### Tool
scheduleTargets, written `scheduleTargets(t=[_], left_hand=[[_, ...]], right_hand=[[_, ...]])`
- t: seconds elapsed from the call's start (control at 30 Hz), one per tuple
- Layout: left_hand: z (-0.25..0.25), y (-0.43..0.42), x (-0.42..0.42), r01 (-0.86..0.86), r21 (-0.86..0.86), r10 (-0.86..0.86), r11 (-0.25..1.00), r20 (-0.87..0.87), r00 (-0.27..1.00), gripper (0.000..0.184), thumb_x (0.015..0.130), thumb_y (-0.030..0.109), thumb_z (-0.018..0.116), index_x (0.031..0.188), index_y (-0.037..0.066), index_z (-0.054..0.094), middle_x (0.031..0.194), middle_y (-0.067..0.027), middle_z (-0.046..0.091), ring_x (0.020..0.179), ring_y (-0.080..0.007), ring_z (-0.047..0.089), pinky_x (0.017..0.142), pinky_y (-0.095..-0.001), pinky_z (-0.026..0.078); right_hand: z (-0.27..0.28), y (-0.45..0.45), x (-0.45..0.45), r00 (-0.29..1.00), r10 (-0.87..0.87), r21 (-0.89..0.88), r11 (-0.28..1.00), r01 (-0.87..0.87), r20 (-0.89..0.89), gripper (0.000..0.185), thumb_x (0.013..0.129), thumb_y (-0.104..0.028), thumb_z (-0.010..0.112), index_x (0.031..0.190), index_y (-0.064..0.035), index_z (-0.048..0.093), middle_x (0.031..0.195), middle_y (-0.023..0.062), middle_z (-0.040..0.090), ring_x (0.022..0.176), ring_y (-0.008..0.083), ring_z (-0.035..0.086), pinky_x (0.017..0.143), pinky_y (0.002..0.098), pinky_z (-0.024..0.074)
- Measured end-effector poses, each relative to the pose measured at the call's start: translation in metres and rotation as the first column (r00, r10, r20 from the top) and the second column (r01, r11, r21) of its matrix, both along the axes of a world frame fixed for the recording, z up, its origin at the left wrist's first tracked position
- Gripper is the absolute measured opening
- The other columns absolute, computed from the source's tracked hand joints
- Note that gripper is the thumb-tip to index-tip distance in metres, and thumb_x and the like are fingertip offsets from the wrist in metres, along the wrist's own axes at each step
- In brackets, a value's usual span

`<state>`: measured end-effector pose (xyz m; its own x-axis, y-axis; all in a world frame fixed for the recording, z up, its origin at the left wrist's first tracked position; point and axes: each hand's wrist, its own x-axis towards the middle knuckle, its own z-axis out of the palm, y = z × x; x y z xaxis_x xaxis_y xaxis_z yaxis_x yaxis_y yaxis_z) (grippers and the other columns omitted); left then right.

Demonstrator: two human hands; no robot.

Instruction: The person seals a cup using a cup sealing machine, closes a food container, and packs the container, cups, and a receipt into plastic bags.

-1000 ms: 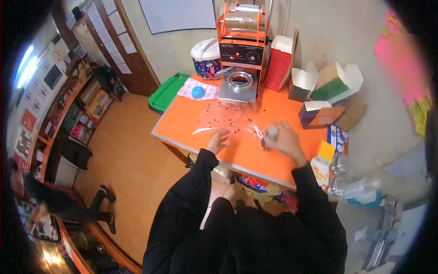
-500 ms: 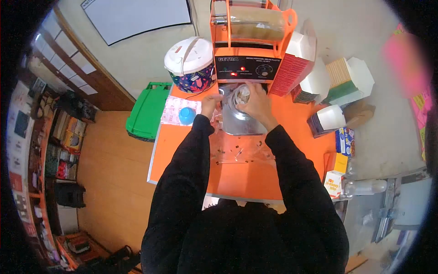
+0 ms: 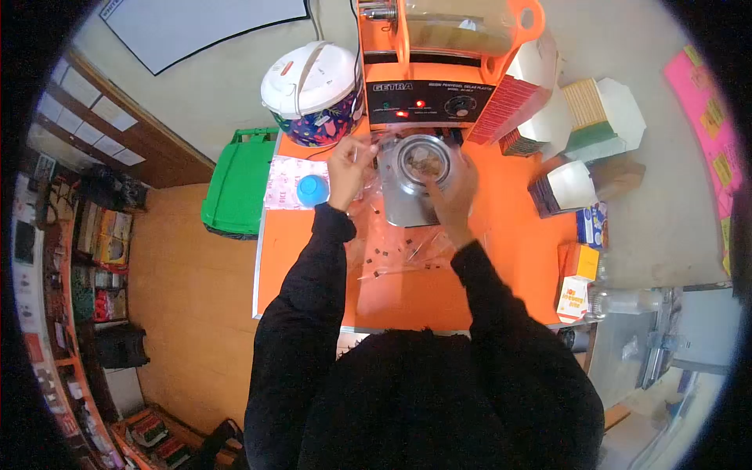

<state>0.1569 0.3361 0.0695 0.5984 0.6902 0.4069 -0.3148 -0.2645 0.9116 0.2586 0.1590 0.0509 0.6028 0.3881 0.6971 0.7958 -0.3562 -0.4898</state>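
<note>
The thumb of the right hand (image 3: 454,197) lies over the near edge of a filled cup (image 3: 425,160), apart from the other fingers, which blur along the far right side; whether they clamp on anything I cannot tell. The left hand (image 3: 350,170) is raised beside it, thumb and fingertips near each other by some clear film (image 3: 427,244), but whether they pinch it isn't clear. The cup sits inside the round ring of a metal plate (image 3: 409,213), its contents pale and brownish. I'd judge it light and thin-walled, likely to dent if squeezed, so best held lightly just under the rim with 2 sides supported; the film looks limp and slippery, better taken by an edge. Beyond stands the orange sealing machine (image 3: 431,100), 2 red lights lit, on an orange table (image 3: 521,274).
</note>
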Motion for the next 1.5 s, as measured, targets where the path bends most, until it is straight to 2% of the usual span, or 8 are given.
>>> scheduleTargets(t=[0.17, 0.23, 0.33, 0.43, 0.7, 0.87, 1.37, 1.5], left_hand=[[-0.002, -0.021, -0.017, 0.057, -0.637, -0.17, 0.769, -0.117, 0.979, 0.01, 0.078, 0.006, 0.055, 0.086, 0.007, 0.048, 0.074, -0.0024, 0.053, 0.051, -0.0066, 0.047, 0.044, -0.019, 0.039], [-0.01, -0.026, -0.028, -0.012, -0.497, -0.117, 0.867, -0.229, 0.966, 0.008, 0.077, 0.003, 0.054, 0.085, 0.006, 0.052, 0.077, -0.0036, 0.054, 0.054, -0.0114, 0.05, 0.045, -0.0225, 0.04], [-0.004, -0.031, -0.042, -0.143, 0.607, 0.342, 0.782, -0.226, 0.912, 0.011, 0.068, -0.001, 0.054, 0.074, 0.006, 0.059, 0.088, -0.0064, 0.054, 0.066, -0.0237, 0.055, 0.051, -0.0318, 0.043], [0.006, -0.048, -0.057, 0.064, 0.693, 0.349, 0.718, -0.438, 0.829, 0.018, 0.066, -0.002, 0.054, 0.078, 0.009, 0.061, 0.089, -0.0032, 0.054, 0.066, -0.023, 0.056, 0.052, -0.032, 0.044], [0.0, -0.074, -0.051, 0.176, 0.303, -0.005, 0.937, -0.491, 0.871, 0.007, 0.068, 0.003, 0.057, 0.075, 0.005, 0.056, 0.097, -0.0064, 0.051, 0.062, -0.018, 0.054, 0.059, -0.0293, 0.046], [-0.006, -0.06, -0.007, -0.062, -0.768, -0.117, 0.637, -0.176, 0.977, 0.029, 0.073, 0.007, 0.06, 0.1, 0.003, 0.051, 0.098, -0.0043, 0.051, 0.068, -0.0093, 0.052, 0.062, -0.0245, 0.046], [-0.037, -0.078, 0.0, 0.103, -0.695, -0.355, 0.712, -0.229, 0.906, 0.016, 0.075, 0.0, 0.047, 0.085, 0.004, 0.058, 0.073, -0.0002, 0.058, 0.062, -0.008, 0.05, 0.058, -0.0205, 0.04], [-0.043, -0.099, -0.001, 0.035, -0.666, -0.258, 0.746, -0.239, 0.936, 0.011, 0.081, 0.012, 0.053, 0.087, 0.004, 0.059, 0.076, 0.0011, 0.059, 0.065, -0.0072, 0.051, 0.061, -0.0207, 0.04]], right_hand=[[-0.069, -0.056, -0.034, 0.843, -0.321, 0.107, 0.91, 0.401, -0.431, 0.064, 0.072, -0.03, 0.067, 0.118, 0.0005, 0.035, 0.104, 0.0176, 0.047, 0.094, 0.0287, 0.048, 0.084, 0.0435, 0.0391], [-0.049, -0.058, -0.042, 0.081, 0.381, 0.387, 0.919, 0.079, -0.921, 0.048, 0.077, -0.025, 0.062, 0.11, 0.001, 0.04, 0.1, 0.0123, 0.05, 0.083, 0.0222, 0.056, 0.069, 0.0338, 0.0506], [-0.062, -0.042, -0.035, 0.081, 0.577, 0.583, 0.805, 0.109, -0.812, 0.04, 0.08, -0.021, 0.06, 0.107, -0.0005, 0.04, 0.094, 0.0089, 0.053, 0.068, 0.0171, 0.059, 0.055, 0.0258, 0.0535], [-0.058, -0.043, -0.023, 0.024, 0.609, 0.609, 0.79, 0.068, -0.793, 0.037, 0.081, -0.018, 0.058, 0.108, -0.0012, 0.039, 0.091, 0.0078, 0.055, 0.071, 0.017, 0.06, 0.059, 0.0268, 0.0543], [-0.069, -0.011, 0.015, -0.046, 0.774, 0.773, 0.634, 0.037, -0.632, 0.043, 0.081, -0.011, 0.056, 0.117, -0.0033, 0.034, 0.108, 0.0098, 0.047, 0.086, 0.0222, 0.056, 0.074, 0.0351, 0.0517], [-0.063, 0.013, 0.04, -0.039, 0.78, 0.78, 0.622, -0.067, -0.625, 0.043, 0.082, -0.009, 0.053, 0.118, -0.0064, 0.029, 0.105, 0.01, 0.047, 0.094, 0.0235, 0.053, 0.082, 0.0378, 0.0475], [-0.091, 0.068, 0.084, 0.213, 0.724, 0.735, 0.677, -0.037, -0.656, 0.025, 0.08, -0.015, 0.059, 0.098, 0.0001, 0.051, 0.09, 0.0148, 0.057, 0.087, 0.0279, 0.058, 0.078, 0.035, 0.0491], [-0.112, 0.046, 0.085, -0.109, 0.736, 0.743, 0.667, -0.053, -0.668, 0.043, 0.083, -0.038, 0.049, 0.102, 0.0004, 0.052, 0.093, 0.0147, 0.057, 0.087, 0.0261, 0.058, 0.079, 0.0364, 0.047]])
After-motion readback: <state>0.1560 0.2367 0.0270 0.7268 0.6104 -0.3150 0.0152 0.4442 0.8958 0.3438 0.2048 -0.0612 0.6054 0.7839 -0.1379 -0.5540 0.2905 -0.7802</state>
